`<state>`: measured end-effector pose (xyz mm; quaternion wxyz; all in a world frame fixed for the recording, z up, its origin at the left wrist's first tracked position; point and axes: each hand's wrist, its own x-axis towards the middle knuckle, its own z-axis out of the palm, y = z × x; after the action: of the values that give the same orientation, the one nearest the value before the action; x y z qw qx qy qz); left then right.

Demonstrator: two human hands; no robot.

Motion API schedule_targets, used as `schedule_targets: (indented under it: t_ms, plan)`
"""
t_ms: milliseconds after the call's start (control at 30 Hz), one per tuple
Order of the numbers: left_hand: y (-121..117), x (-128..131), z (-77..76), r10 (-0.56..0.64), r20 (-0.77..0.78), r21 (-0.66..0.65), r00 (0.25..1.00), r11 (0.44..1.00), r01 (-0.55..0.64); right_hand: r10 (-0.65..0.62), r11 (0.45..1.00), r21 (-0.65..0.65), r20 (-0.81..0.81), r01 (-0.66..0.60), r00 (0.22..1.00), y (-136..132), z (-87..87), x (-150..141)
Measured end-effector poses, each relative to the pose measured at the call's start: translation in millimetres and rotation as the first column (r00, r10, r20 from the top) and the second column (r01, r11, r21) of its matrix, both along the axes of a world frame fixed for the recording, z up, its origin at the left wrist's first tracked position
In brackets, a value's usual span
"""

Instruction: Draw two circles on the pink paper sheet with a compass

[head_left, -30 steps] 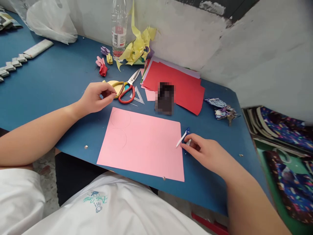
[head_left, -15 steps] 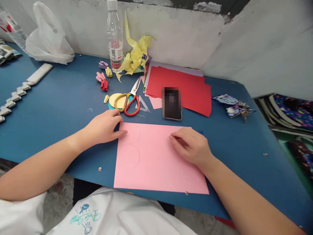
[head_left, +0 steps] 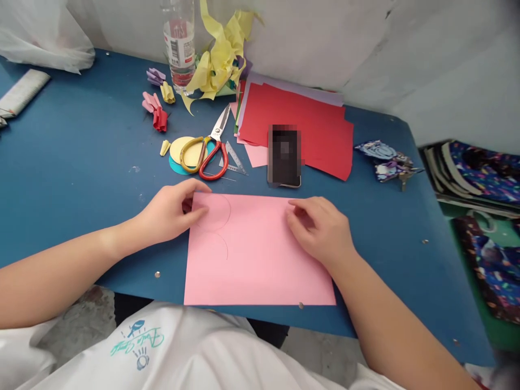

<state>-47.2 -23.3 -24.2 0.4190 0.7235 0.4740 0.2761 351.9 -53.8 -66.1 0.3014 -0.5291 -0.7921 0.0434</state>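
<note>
A pink paper sheet (head_left: 260,265) lies flat on the blue table (head_left: 81,162) in front of me, with two pencilled circles (head_left: 215,216) near its top left corner. My left hand (head_left: 173,214) pinches that top left corner, thumb on top. My right hand (head_left: 320,227) rests on the sheet's top right corner with its fingers curled over the edge, which hides the corner. Just beyond the sheet lie red-and-yellow-handled scissors (head_left: 211,154) on a yellow paper disc (head_left: 179,147), a small clear set square (head_left: 235,160) and a dark phone (head_left: 284,157).
Red paper sheets (head_left: 309,119) are stacked behind the phone. A plastic bottle (head_left: 179,38), yellow paper scraps (head_left: 219,54) and small rolled paper pieces (head_left: 156,105) stand near the wall. A crumpled patterned piece (head_left: 384,160) lies at the right; patterned sheets (head_left: 483,216) sit beyond the table edge.
My right hand let go of the pen and came onto the sheet's top right corner. My left hand moved from beside the scissors to the top left corner. The sheet now lies straighter.
</note>
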Motion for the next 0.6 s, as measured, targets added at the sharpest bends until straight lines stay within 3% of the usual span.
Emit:
schedule_targets:
  t_ms: [133,233,367,433,500,600]
  plan:
    - [5,5,3.5,0.178,0.284,0.081,0.942,0.975,-0.208,-0.236,0.972,-0.027,-0.091,0.234,0.967,7,3.6,18]
    - [21,1,4.8,0.135,0.618,0.157,0.775,0.944,-0.29,-0.349,0.937,-0.12,-0.313,0.328,0.883,8,1.5,20]
    - [45,-1,8.3,-0.079,0.822,0.335,0.564,0.868,-0.366,-0.235,0.958,-0.273,-0.583,0.086,0.777,-2,2.5,-4]
    - [48,2,13.6,-0.066,0.862,0.318,0.503,0.843,-0.434,-0.172,0.958,-0.285,-0.631,-0.021,0.757,-11,7.7,-18]
    - [45,6,20.6,-0.029,0.873,0.287,0.488,0.839,-0.463,-0.115,0.971,-0.234,-0.645,-0.052,0.756,-19,13.3,-28]
    - [41,9,30.6,-0.044,0.869,0.316,0.494,0.816,-0.483,-0.023,0.999,-0.046,-0.671,-0.011,0.741,-21,16.9,-30]
